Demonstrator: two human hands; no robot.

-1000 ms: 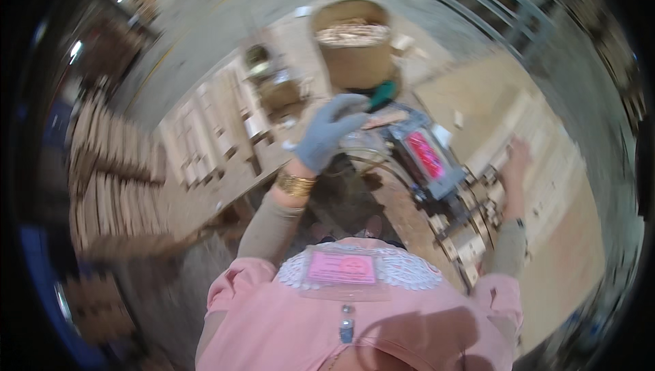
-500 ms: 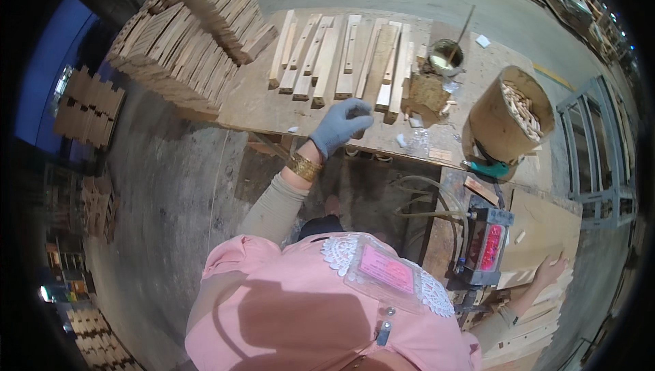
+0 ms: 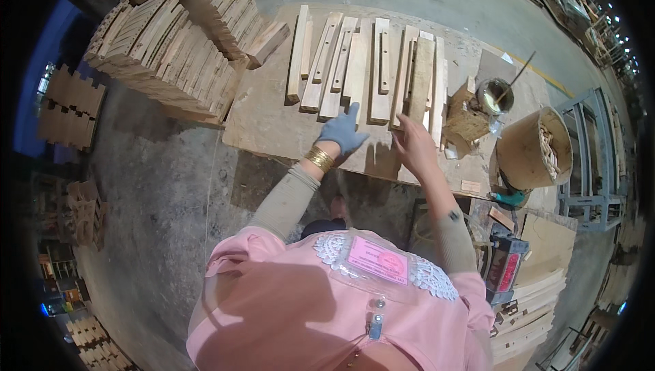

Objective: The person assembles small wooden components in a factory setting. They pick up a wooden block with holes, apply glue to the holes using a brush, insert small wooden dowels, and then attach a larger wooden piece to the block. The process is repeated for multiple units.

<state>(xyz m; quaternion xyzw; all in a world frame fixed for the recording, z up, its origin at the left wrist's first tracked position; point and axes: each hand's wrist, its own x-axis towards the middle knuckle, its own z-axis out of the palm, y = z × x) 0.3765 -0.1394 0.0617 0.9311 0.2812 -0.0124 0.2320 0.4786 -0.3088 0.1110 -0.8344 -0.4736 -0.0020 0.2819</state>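
My left hand (image 3: 343,131), in a blue-grey glove, is at the near ends of a row of wooden bars (image 3: 377,106). Its index finger points at one bar's end and its thumb sticks out to the right; I see nothing held. Bare, my right hand (image 3: 416,147) has its curled fingertips at the near ends of the bars right of centre. What those fingers hold, if anything, is hidden. Shorter drilled strips (image 3: 385,64) lie on several bars. A darker wooden piece (image 3: 421,74) lies just beyond my right hand.
Right of the bars stand a stained block (image 3: 466,122), a glue pot (image 3: 506,91) with a stick and a drum of wooden dowels (image 3: 525,149). A teal-handled tool (image 3: 508,198) and a boxy machine (image 3: 503,265) are nearer. Stacked slats (image 3: 160,57) rise at left.
My right hand has come from beside the machine at the lower right to the bars' near ends. My left hand's index finger now reaches toward a bar. The view has shifted slightly.
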